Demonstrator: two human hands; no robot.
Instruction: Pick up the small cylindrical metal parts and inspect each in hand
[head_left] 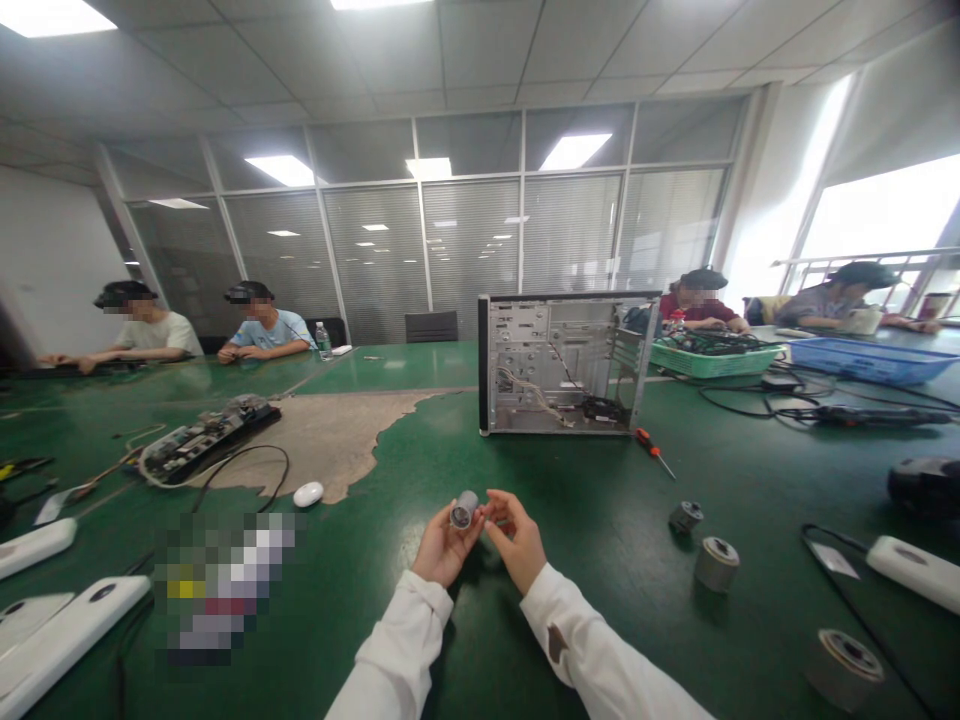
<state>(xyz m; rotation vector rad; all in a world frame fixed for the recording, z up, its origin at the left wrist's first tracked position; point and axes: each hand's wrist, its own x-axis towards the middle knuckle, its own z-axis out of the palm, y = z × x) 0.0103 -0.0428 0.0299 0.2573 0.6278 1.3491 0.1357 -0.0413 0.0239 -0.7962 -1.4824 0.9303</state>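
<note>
My left hand point(441, 548) is closed around a small grey metal cylinder point(466, 507), one round end tipped toward me. My right hand point(519, 540) is just right of it, thumb and fingertips pinched together close to the cylinder's side. Whatever those fingertips hold, if anything, is too small to make out. On the table to the right sit a small grey cylindrical part point(685, 517), a wider metal cylinder point(718, 565) and a larger one point(846, 668) near the front edge.
Ahead stands an open computer case point(566, 370), with an orange-handled screwdriver point(654, 452) beside it. A circuit-board assembly point(210, 440) and a white rounded object point(308, 494) lie left. Green point(712, 360) and blue baskets point(870, 358) stand right, near cables. Several people sit around the table.
</note>
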